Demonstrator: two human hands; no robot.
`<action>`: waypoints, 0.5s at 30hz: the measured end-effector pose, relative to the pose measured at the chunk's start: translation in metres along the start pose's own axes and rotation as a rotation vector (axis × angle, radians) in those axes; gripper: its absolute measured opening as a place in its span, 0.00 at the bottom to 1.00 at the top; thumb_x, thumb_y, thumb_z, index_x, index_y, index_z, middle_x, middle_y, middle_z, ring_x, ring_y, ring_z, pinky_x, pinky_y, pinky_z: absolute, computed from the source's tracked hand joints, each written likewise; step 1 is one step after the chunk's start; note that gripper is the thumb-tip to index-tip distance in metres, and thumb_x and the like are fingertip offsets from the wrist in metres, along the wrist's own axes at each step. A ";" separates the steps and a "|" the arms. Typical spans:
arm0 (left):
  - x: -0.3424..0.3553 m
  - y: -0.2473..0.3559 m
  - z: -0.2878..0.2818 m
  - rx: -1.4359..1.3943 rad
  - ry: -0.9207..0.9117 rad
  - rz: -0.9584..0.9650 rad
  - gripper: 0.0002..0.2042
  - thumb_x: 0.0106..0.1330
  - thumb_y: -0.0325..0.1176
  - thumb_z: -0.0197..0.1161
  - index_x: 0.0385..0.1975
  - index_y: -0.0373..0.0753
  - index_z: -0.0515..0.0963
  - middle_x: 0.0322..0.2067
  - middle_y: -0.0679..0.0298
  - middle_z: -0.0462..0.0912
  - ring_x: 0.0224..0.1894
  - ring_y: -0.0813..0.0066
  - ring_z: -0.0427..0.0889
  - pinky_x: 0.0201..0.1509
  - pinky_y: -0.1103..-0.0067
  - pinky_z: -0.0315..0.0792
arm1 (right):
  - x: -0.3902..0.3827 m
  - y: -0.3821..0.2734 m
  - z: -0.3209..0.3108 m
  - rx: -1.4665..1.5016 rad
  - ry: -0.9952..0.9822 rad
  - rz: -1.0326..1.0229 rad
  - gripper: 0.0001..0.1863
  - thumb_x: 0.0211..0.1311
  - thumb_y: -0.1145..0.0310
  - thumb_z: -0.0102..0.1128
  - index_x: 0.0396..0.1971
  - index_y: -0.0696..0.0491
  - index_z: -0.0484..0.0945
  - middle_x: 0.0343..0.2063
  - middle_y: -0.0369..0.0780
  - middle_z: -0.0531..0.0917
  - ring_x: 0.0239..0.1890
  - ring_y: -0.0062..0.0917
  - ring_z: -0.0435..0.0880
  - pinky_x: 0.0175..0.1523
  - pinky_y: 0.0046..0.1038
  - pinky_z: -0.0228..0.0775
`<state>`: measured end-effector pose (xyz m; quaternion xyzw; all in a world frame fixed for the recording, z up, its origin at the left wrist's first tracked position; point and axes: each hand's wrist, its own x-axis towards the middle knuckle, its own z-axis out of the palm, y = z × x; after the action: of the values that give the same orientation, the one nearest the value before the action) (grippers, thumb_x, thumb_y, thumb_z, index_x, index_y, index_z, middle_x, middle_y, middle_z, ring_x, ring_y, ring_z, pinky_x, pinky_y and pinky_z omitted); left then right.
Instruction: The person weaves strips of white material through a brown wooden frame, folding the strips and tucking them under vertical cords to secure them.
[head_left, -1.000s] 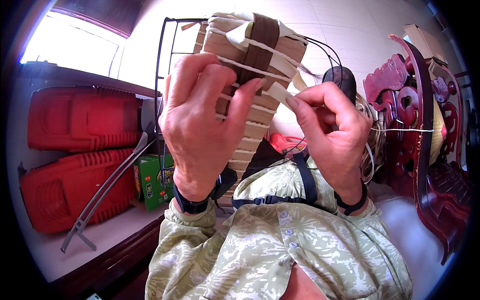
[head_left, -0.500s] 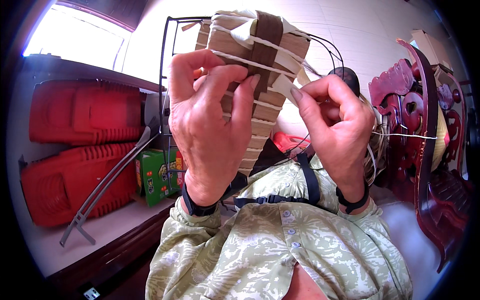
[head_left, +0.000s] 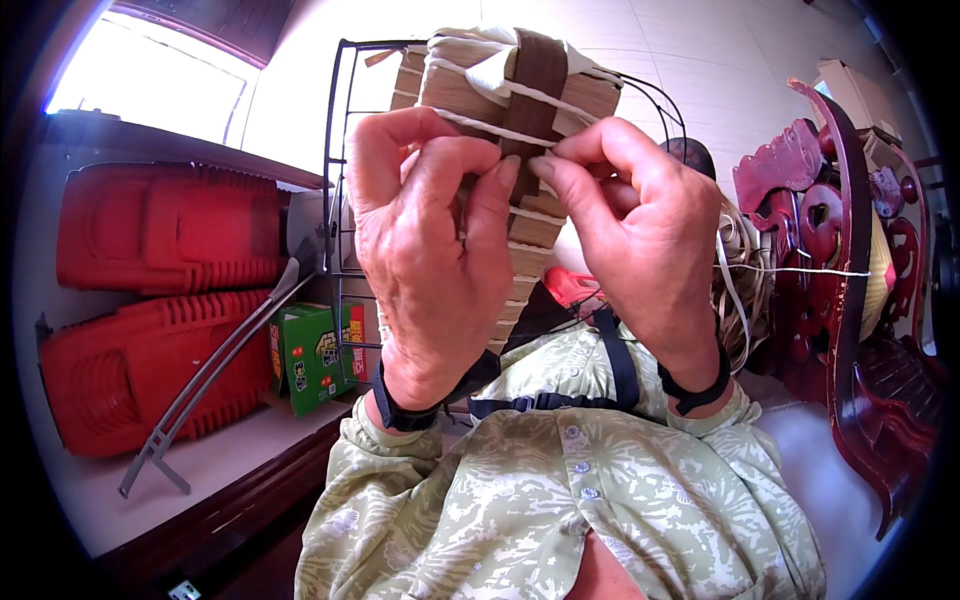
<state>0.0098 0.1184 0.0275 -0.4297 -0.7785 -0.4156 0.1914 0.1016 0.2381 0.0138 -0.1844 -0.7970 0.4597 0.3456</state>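
In front of me stands a woven piece (head_left: 535, 262) of tan bands wound crosswise with white cord. A brown strip (head_left: 538, 65) runs lengthwise over its upper part, passing under some cords. At the strip's lower part my left hand (head_left: 430, 250) is closed, thumb and fingers pinching it. My right hand (head_left: 640, 235) is closed too, its thumb and forefinger pressed together against the brown strip's right edge. A white strip (head_left: 570, 122) leads down behind those fingertips, where its end is hidden.
A black wire frame (head_left: 337, 150) surrounds the weaving. Leftward lie red plastic pieces (head_left: 170, 230), a grey metal tool (head_left: 215, 370) and a green box (head_left: 308, 355). Carved dark red furniture (head_left: 850, 300) stands at right, with a white cord (head_left: 800, 269) stretched to it and loose pale strips (head_left: 740, 250) nearby.
My right hand has moved left with the white strip, bringing its fingertips from beside the weaving to the brown strip. My left hand keeps its pinch and has shifted slightly.
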 end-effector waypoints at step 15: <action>-0.003 -0.004 -0.012 -0.053 0.055 -0.034 0.04 0.64 0.21 0.65 0.37 0.33 0.82 0.41 0.58 0.76 0.33 0.71 0.77 0.33 0.78 0.71 | 0.002 0.004 0.000 -0.282 0.143 -0.394 0.12 0.42 0.86 0.65 0.28 0.54 0.84 0.27 0.38 0.77 0.26 0.29 0.81 0.29 0.29 0.72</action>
<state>0.0076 0.1064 0.0307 -0.4096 -0.7688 -0.4509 0.1945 0.0999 0.2413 0.0114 -0.1039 -0.8475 0.2535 0.4546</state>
